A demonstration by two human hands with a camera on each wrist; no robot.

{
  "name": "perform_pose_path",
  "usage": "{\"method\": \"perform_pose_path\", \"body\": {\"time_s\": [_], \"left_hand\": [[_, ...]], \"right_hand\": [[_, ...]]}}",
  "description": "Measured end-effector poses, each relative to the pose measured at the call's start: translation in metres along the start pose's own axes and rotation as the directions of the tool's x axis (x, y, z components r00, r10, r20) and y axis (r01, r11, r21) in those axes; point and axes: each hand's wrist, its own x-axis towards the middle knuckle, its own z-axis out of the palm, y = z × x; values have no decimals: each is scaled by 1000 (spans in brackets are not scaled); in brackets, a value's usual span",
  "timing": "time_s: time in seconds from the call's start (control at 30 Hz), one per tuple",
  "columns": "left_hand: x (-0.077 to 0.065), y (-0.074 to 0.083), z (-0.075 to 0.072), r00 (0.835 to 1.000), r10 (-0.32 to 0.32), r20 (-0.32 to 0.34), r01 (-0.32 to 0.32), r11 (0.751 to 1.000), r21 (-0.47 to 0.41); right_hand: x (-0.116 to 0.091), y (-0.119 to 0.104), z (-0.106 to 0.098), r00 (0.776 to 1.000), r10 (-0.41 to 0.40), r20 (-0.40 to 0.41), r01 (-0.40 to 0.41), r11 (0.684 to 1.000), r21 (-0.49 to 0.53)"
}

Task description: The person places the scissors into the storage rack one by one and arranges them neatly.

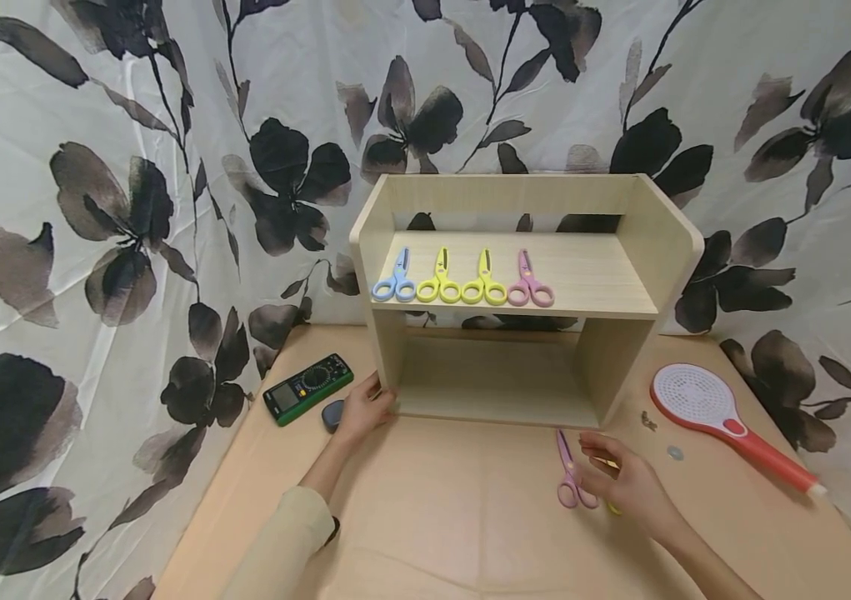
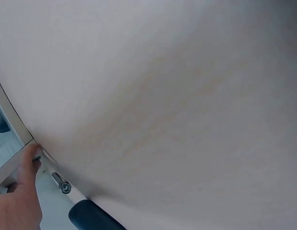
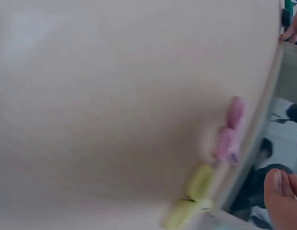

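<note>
A pale wooden two-level shelf [image 1: 583, 267] stands at the back of the table. My left hand [image 1: 367, 408] grips its lower left front corner; a finger lies along the edge in the left wrist view. Along the upper board lie blue scissors [image 1: 400, 275], two yellow scissors [image 1: 442, 271] and pink scissors [image 1: 526, 271]. In front of the shelf, my right hand [image 1: 631, 483] hovers with loosely bent fingers and nothing held. Beneath it lie purple-pink scissors [image 1: 566, 467] and yellow scissors [image 3: 200, 179], mostly hidden by the hand in the head view.
Left of the shelf are a green multimeter [image 1: 308, 387] and a dark rounded object [image 1: 332, 415] close to my left hand. To the right lie a red-handled paddle with a perforated white head [image 1: 695, 396], a coin-like disc [image 1: 675, 452] and a small brownish piece [image 1: 648, 422].
</note>
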Motion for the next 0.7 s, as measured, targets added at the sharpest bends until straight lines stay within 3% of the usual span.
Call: {"method": "perform_pose_path", "body": {"time_s": [0.1,0.23,0.7], "left_hand": [[1,-1,0,1000,2,3,-2,1000,3],[1,-2,1,1000,7,5,-7,1000,8],[2,-3,0,1000,8,0,-8,1000,15]], "right_hand": [[-5,13,4,997,67,38,-70,994,85],[-7,22,8,986,146,81,-153,984,90],[-3,36,18,982,178,64,-173,981,-83]]}}
